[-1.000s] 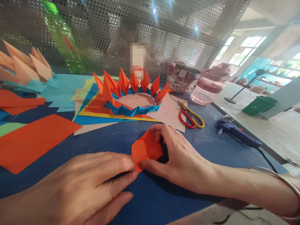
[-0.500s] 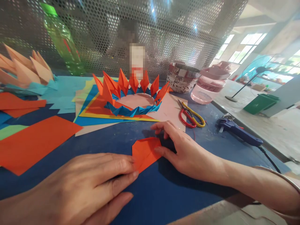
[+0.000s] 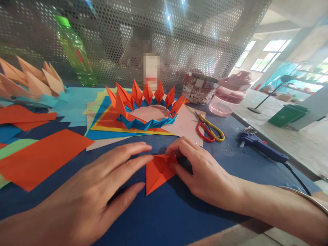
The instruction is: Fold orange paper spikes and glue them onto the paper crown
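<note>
several cut sheets of orange paper (image 3: 38, 159) lie at the far left of the blue work surface (image 3: 159, 222), with a row of folded peach paper points (image 3: 33, 80) behind them. next along, the left hand (image 3: 87, 184) sits open, fingers spread and not pinching; its fingertips (image 3: 146, 147) end at the upper left corner of a folded orange paper triangle (image 3: 160, 172), touching it or just beside it. that triangle lies on the blue surface between the hands, directly in front of the person, its sharp tip pointing down and left toward the body. the right hand (image 3: 202, 174) is the nearer to it, thumb and fingers pressed together in a pinch on its right end. a dark shape under that hand is too shadowed to tell. farther right stand an origami crown ring (image 3: 151, 124), red and yellow scissors (image 3: 202, 135) and a blue hot glue gun (image 3: 261, 147).
</note>
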Action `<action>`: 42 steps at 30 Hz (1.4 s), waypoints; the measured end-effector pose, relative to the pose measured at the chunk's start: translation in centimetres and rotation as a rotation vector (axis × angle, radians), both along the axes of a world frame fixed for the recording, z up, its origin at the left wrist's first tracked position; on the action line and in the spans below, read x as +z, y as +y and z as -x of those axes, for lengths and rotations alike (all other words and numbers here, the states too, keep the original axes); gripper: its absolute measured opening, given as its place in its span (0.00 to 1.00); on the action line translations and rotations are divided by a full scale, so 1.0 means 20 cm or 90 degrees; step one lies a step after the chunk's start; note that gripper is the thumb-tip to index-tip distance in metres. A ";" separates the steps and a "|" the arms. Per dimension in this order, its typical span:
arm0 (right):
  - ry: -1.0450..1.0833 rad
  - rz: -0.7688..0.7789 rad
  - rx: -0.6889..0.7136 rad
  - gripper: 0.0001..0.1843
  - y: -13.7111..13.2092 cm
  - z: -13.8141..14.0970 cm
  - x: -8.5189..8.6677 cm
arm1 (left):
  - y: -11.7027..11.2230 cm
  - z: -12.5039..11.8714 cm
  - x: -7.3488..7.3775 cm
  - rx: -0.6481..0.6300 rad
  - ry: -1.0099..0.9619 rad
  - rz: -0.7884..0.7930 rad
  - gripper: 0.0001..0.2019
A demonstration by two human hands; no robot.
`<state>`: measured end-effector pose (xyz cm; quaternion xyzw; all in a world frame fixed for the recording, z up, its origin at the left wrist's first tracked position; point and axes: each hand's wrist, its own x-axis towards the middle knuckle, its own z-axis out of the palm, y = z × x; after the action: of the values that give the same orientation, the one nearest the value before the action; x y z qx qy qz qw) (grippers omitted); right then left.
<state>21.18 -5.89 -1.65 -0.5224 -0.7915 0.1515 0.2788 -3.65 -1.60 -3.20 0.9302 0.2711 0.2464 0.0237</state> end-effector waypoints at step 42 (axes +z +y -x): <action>0.085 -0.112 0.217 0.09 0.01 0.02 0.00 | -0.04 -0.02 0.03 -0.161 -0.044 -0.038 0.15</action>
<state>20.71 -5.76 -1.73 -0.3429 -0.8585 0.1609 0.3456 -3.18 -2.33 -2.63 0.9483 0.1430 0.2811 0.0363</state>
